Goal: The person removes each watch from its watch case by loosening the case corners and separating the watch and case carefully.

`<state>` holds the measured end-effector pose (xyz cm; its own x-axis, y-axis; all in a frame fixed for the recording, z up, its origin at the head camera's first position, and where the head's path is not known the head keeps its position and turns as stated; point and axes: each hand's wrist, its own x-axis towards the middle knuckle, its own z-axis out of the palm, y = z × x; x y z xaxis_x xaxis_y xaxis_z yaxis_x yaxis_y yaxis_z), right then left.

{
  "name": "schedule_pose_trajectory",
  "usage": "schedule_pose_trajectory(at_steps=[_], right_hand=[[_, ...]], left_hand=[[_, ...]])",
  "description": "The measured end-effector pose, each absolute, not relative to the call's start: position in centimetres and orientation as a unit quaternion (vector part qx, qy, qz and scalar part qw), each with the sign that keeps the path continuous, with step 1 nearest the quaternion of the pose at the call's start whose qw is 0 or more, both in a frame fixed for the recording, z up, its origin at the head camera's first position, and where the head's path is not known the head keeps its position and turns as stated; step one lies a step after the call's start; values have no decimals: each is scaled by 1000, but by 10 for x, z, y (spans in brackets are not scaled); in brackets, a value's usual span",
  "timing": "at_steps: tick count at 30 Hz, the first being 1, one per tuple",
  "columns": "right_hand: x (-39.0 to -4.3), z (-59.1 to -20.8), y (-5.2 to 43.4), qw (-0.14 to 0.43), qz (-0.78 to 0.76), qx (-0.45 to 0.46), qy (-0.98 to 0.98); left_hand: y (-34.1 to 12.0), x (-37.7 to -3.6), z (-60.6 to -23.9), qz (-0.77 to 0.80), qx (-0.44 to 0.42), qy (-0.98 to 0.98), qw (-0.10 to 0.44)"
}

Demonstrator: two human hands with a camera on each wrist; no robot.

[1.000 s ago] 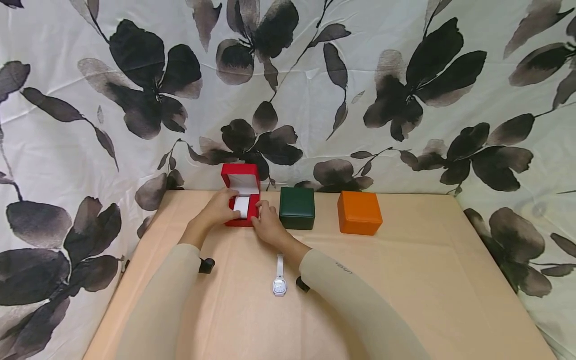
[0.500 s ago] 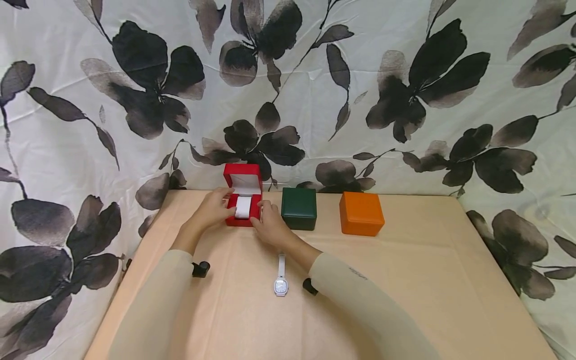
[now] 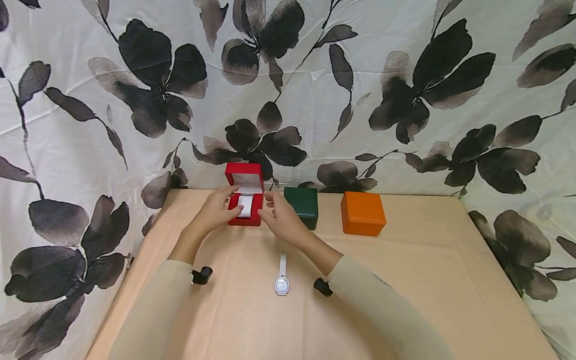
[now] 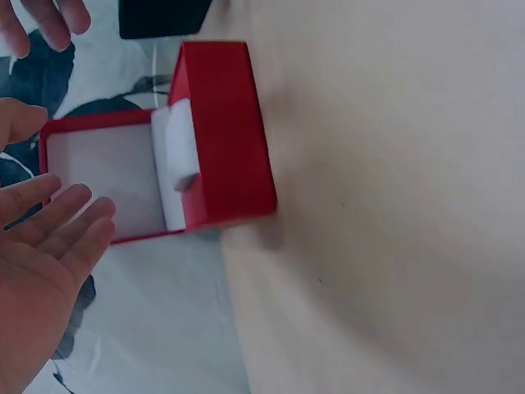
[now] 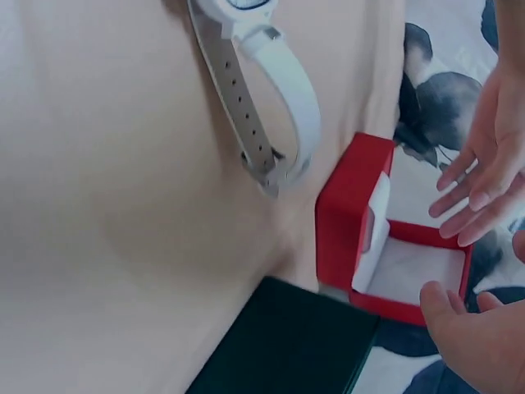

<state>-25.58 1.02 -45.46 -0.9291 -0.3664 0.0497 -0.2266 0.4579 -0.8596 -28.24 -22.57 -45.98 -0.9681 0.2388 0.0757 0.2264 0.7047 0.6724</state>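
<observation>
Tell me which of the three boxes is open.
The red box, leftmost in the row: its lid stands up and a white cushion shows inside. The green box and orange box are closed.

From my remote seat I see a beige table [image 3: 427, 280] backed by a white cloth backdrop [image 3: 67, 150] printed with large dark flowers, under soft, even light.

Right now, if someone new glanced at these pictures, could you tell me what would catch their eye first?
Most likely the open red box at the table's far edge, lid up and a white cushion inside, with the left hand and right hand hovering open on either side of it. Next, the shut green box and orange box lined up to its right. Then the white watch lying flat on the table, nearer the person.
</observation>
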Motion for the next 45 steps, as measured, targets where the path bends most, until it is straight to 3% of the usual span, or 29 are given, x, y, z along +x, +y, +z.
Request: schedule_pose_trajectory(at_steps=[15, 26, 38, 45], right_hand=[[-254, -443, 71, -9, -379, -228, 897], [-272, -450, 115, 9, -334, -253, 908], [-297, -466, 140, 56, -306, -268, 912], [-311, -477, 147, 66, -275, -266, 922]], left_hand=[[-185, -261, -450, 360, 189, 913, -6], [-162, -257, -458, 368, 202, 907, 18], [-150, -266, -481, 417, 192, 883, 97], [-142, -270, -491, 401, 195, 891, 91]])
